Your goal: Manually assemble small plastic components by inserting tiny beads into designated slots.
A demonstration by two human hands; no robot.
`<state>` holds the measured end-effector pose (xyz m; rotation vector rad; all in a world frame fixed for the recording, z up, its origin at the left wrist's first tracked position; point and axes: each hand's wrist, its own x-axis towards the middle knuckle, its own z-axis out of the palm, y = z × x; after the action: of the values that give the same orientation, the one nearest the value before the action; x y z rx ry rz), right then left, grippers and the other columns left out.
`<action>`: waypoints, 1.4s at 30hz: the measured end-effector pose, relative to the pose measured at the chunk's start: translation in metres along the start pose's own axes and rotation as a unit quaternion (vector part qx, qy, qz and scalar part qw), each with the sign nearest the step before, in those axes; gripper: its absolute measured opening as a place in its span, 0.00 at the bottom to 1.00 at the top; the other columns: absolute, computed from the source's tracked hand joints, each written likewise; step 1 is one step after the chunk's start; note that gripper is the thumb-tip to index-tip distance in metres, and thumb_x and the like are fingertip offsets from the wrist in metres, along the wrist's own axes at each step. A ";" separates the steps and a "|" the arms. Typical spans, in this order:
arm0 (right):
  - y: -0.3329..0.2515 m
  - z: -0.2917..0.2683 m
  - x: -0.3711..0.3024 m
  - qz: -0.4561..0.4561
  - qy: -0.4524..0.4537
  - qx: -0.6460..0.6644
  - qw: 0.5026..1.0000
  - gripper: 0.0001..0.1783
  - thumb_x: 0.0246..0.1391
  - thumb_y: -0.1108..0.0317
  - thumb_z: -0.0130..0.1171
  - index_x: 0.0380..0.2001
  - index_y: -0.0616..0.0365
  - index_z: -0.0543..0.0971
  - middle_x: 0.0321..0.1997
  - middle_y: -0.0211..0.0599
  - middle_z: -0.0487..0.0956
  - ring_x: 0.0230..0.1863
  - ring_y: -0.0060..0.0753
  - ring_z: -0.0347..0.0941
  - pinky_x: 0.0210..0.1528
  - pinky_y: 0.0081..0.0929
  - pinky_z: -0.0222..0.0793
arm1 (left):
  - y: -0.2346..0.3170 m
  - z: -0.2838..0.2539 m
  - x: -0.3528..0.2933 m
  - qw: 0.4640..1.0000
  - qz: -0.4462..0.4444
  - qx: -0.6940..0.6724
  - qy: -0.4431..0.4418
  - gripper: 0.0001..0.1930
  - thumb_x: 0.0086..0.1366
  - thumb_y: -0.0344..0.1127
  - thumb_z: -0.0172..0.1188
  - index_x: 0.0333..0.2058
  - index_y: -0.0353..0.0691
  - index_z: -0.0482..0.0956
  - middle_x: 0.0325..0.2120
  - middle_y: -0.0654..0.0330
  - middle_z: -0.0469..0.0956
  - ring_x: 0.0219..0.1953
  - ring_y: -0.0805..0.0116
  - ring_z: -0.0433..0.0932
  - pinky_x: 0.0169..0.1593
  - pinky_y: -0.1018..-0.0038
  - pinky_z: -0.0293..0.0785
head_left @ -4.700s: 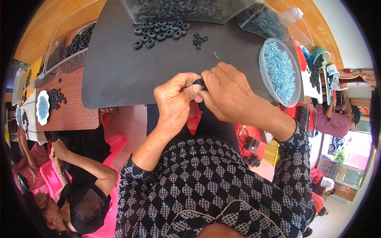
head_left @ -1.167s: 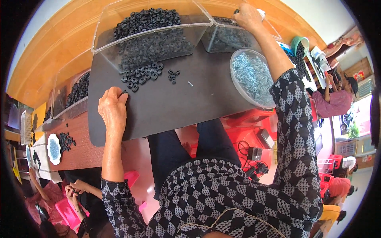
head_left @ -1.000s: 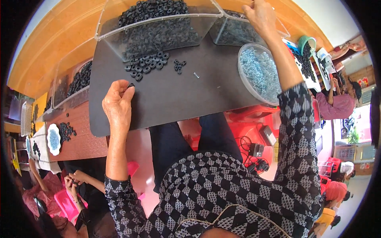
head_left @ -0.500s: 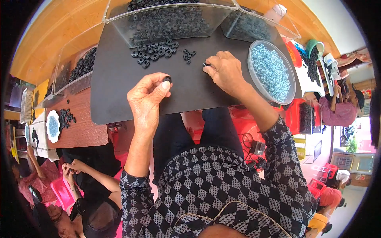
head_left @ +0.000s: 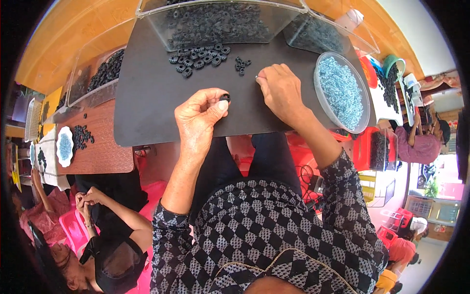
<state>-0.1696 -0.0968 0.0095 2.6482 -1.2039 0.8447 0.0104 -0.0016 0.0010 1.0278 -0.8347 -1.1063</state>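
Observation:
My left hand (head_left: 199,117) is closed, pinching a small black ring-shaped plastic part (head_left: 224,97) between thumb and fingertips, just above the dark table (head_left: 156,112). To its right, my right hand (head_left: 282,90) is also closed in a pinch, low over the table. Only a tiny pale tip (head_left: 256,77) shows at its fingertips; the rest is hidden. A few small black parts (head_left: 241,63) lie between the hands, farther back. Behind my left hand is a larger pile of black ring-like parts (head_left: 198,60). Beside my right forearm stands a round clear dish (head_left: 320,105) of tiny light-blue pieces (head_left: 340,90).
Clear bins of black parts (head_left: 220,24) and of greyish-blue pieces (head_left: 316,34) line the table's back. At left, another bin (head_left: 103,78) stands by a brown table (head_left: 105,154) with a white scalloped dish (head_left: 65,147). A seated person (head_left: 117,235) works there.
My left hand has moved right, toward my right hand, still pinching the black part. At my right fingertips a dark piece showed before; now only a pale tip does. The view has shifted slightly.

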 end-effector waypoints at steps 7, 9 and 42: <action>-0.042 -0.036 0.007 0.010 -0.017 0.228 0.973 0.07 0.45 0.78 0.60 0.30 0.60 0.76 0.28 0.39 0.75 0.30 0.40 0.71 0.32 0.31 0.67 | -0.002 0.001 -0.005 1.000 0.011 -0.001 0.000 0.09 0.55 0.22 0.62 0.37 0.32 0.79 0.28 0.62 0.78 0.27 0.78 0.73 0.33 0.83 0.71; -0.047 -0.038 0.007 -0.009 -0.009 0.260 0.965 0.09 0.44 0.80 0.59 0.32 0.60 0.77 0.28 0.37 0.76 0.30 0.38 0.72 0.31 0.30 0.68 | -0.001 0.003 -0.005 1.000 0.011 0.000 0.001 0.09 0.56 0.22 0.61 0.37 0.33 0.79 0.27 0.65 0.77 0.27 0.80 0.72 0.33 0.83 0.71; -0.027 0.007 0.016 0.153 0.019 0.132 0.979 0.10 0.42 0.67 0.65 0.27 0.60 0.78 0.26 0.39 0.75 0.29 0.35 0.70 0.33 0.30 0.67 | -0.006 0.005 -0.006 0.999 0.000 -0.037 0.009 0.08 0.55 0.22 0.62 0.35 0.31 0.78 0.28 0.60 0.79 0.29 0.74 0.78 0.31 0.81 0.74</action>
<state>-0.1382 -0.0916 0.0153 2.6648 -1.6206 1.1711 0.0026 0.0024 -0.0029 0.9746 -0.7738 -1.1188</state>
